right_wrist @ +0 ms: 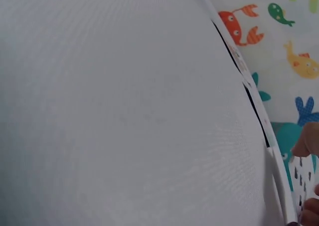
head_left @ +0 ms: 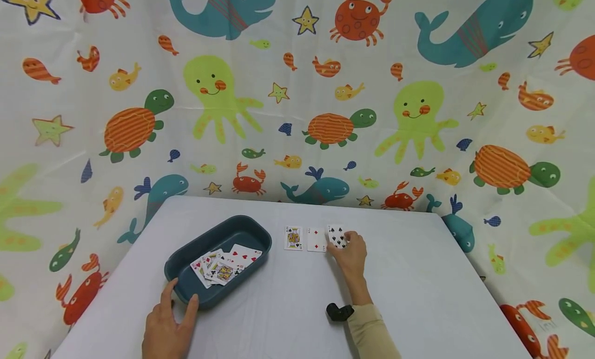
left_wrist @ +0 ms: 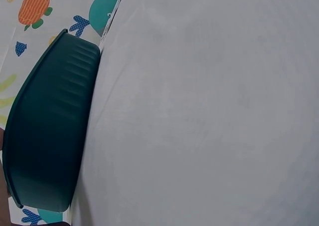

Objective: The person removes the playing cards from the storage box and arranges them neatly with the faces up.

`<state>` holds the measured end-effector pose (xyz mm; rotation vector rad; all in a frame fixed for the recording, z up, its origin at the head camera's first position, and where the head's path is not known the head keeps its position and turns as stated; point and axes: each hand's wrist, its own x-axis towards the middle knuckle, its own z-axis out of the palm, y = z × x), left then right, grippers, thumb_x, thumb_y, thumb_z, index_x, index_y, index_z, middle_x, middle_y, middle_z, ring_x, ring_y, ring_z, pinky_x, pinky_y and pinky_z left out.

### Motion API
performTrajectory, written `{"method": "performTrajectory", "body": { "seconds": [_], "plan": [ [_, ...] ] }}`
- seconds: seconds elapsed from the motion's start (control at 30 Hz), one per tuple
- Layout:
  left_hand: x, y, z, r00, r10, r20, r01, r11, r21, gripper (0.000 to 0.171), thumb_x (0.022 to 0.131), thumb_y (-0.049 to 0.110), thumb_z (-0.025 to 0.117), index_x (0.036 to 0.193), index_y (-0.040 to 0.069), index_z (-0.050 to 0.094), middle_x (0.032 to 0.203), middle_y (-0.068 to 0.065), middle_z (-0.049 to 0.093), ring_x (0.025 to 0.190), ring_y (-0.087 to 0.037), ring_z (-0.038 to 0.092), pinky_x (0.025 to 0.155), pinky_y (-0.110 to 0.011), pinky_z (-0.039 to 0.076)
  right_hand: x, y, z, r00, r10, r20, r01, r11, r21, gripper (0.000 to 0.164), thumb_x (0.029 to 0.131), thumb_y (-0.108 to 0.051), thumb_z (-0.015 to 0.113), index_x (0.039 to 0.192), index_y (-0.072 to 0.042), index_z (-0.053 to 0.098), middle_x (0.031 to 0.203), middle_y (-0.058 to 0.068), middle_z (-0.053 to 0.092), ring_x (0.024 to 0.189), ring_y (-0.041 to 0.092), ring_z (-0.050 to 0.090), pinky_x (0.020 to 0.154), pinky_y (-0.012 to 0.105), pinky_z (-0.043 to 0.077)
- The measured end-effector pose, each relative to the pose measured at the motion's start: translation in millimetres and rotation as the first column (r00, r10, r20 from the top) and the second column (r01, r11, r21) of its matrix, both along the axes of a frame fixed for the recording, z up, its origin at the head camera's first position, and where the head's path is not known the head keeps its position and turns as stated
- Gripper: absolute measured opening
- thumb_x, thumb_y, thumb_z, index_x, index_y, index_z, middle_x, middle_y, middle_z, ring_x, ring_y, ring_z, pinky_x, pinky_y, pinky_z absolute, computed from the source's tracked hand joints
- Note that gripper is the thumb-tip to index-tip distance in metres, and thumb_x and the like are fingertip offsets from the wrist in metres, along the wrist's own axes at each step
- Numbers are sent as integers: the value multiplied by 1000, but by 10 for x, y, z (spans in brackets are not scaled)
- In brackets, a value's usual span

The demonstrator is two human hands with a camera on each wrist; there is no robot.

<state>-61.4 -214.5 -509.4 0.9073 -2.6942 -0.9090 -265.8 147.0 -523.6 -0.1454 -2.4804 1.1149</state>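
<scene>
My right hand [head_left: 350,253] pinches a playing card with several black spade pips [head_left: 335,234] at the right end of a short row. In the right wrist view, the black-pipped card [right_wrist: 303,178] shows between thumb and fingers at the right edge. Left of it lie a card with red diamonds [head_left: 316,240] and a black-suit king [head_left: 294,237], face up. My left hand [head_left: 168,323] touches the near left end of a dark teal tray [head_left: 218,297] with thumb and fingertips spread. Several overlapping face-up cards [head_left: 225,268] lie inside the tray.
A white cloth covers the table [head_left: 288,317]. Behind and at both sides hangs a curtain [head_left: 297,126] printed with sea animals. A small black device [head_left: 339,312] sits on my right wrist beside the beige sleeve [head_left: 372,330].
</scene>
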Motion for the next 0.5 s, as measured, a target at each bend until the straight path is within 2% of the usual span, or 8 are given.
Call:
{"method": "performTrajectory", "body": {
  "seconds": [0.17, 0.5],
  "plan": [
    [18, 2, 0, 1000, -2, -12, 2, 1000, -1, 73, 100, 55, 52, 157, 17, 25, 128, -35, 52, 114, -52, 51, 89, -67, 46, -14, -27, 35, 999, -14, 45, 13, 1000, 27, 51, 73, -15, 85, 113, 8, 63, 93, 21, 67, 88, 34, 59, 77, 50, 51],
    [37, 9, -17, 1000, 1, -6, -1, 1000, -5, 74, 100, 57, 52, 157, 17, 25, 129, -35, 52, 112, -51, 51, 87, -65, 46, 33, -53, 38, 997, -4, 75, 0, 998, 55, 50, 77, -21, 85, 113, 6, 64, 98, 20, 68, 95, 35, 59, 81, 49, 51]
  ]
}}
